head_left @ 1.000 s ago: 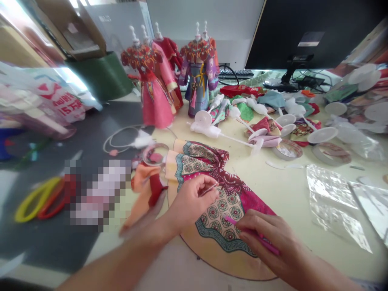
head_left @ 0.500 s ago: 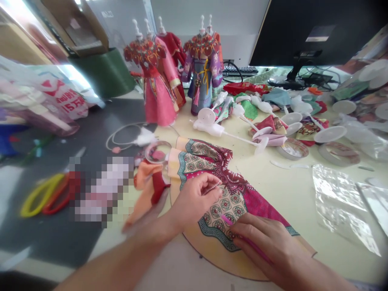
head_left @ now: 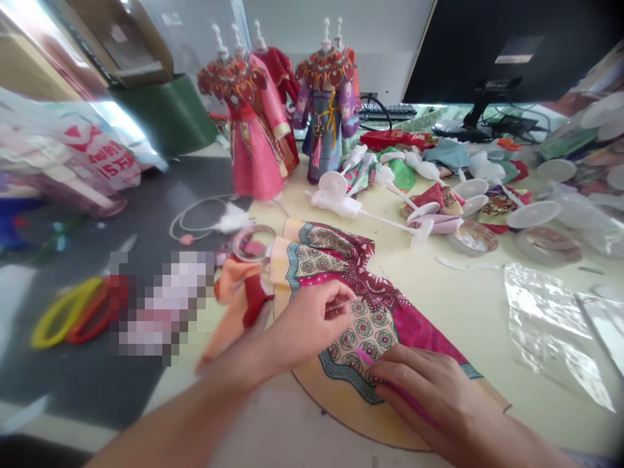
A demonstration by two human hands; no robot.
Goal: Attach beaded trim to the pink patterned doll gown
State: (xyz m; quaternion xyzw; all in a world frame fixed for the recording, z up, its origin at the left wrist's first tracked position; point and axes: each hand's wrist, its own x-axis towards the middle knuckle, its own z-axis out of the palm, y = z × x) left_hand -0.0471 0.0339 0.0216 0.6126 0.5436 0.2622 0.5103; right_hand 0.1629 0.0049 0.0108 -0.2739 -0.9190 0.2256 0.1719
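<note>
As our left hand (head_left: 312, 320) pinches an apparent thin strand (head_left: 340, 304) at six o'clock, our right hand (head_left: 433, 389) grips a pink pen (head_left: 365, 355) over patterned cloth (head_left: 368, 325), five o'clock; fine positioning seems underway, needing steadiness next.

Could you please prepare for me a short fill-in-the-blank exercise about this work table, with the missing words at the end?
1. The right hand holds a slim tool whose colour is ____.
2. The left hand is over the patterned cloth; in the picture, the orange-and-red piece lies to that cloth's ____.
3. The large cylinder at the back is coloured ____.
4. The dark monitor stands toward the upper ____ corner of the picture.

Missing words: pink; left; green; right.
</note>
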